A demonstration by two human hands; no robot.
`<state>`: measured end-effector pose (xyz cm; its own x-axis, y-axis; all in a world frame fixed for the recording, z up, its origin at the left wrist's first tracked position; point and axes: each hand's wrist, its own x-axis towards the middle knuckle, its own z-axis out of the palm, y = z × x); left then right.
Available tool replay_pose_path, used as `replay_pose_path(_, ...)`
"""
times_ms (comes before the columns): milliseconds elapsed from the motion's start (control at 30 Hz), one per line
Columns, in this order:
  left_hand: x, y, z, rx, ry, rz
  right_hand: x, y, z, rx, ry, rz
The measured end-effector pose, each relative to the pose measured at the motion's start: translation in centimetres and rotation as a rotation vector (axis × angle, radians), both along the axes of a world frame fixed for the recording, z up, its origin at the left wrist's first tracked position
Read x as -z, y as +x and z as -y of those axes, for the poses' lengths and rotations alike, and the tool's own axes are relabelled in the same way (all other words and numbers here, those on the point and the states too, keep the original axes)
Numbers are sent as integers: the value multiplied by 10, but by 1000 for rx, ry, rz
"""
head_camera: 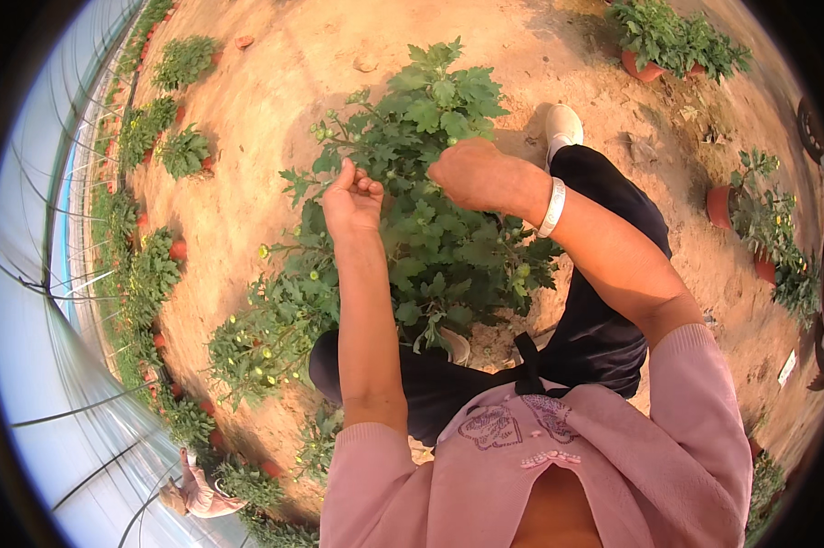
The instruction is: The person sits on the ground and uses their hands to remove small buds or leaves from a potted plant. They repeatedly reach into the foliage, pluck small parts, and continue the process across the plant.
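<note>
A leafy chrysanthemum plant with small green buds stands before me, between my legs. My left hand is over its left side, palm up, the fingers curled and the thumb raised near the leaves; whether anything small is between them cannot be told. My right hand, with a pale bracelet on the wrist, is closed, back up, over the upper right leaves. Its fingertips are hidden, so a grip on a stem or bud cannot be made out. A budding stem rises just above my left hand.
More chrysanthemums with yellowish buds spread at lower left. Potted plants line the left side by a plastic greenhouse wall. Other pots stand at right on the bare soil. Another person is at the lower left, far off.
</note>
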<state>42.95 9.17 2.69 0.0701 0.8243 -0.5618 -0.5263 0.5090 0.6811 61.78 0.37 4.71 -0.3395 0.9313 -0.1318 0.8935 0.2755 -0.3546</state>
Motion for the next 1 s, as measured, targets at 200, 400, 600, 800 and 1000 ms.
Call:
replay_pose_path(200, -14, -25, -7, 76, 33, -208, 4, 10, -50, 296, 113, -210)
replay_pose_path(400, -17, -43, -32, 202, 102, -310, 20, 1, -88, 416, 135, -420)
replay_pose_path(600, -4, -53, -40, 423, 178, -460, 40, -21, -109, 527, -55, -706)
replay_pose_path(800, 14, -39, -45, 352, 277, -610, 49, -46, -124, 427, 85, -794)
replay_pose_path(1000, 28, -27, -53, 357, 339, -582, 53, -66, -122, 436, 168, -802)
